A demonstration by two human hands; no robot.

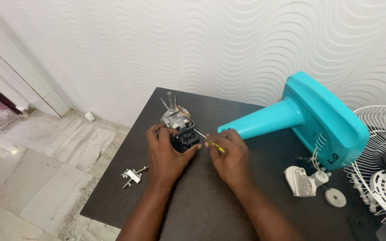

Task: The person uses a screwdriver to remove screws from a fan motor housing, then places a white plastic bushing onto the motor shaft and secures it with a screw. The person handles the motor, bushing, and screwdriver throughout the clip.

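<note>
My left hand (pixel 166 151) grips a small fan motor (pixel 175 118) with a black plastic block (pixel 186 138) on its near side, holding it on the dark table (pixel 211 196). A metal shaft sticks up from the motor's far end. My right hand (pixel 231 156) holds a screwdriver (pixel 211 143) with a yellow handle. Its thin tip points left into the black block.
A turquoise fan stand base (pixel 309 118) lies on its side to the right. White plastic parts (pixel 307 180) and a round white cap (pixel 335 197) lie near it. A white wire fan guard (pixel 380 156) sits at the far right. Loose screws and a bracket (pixel 132 175) lie at the table's left edge.
</note>
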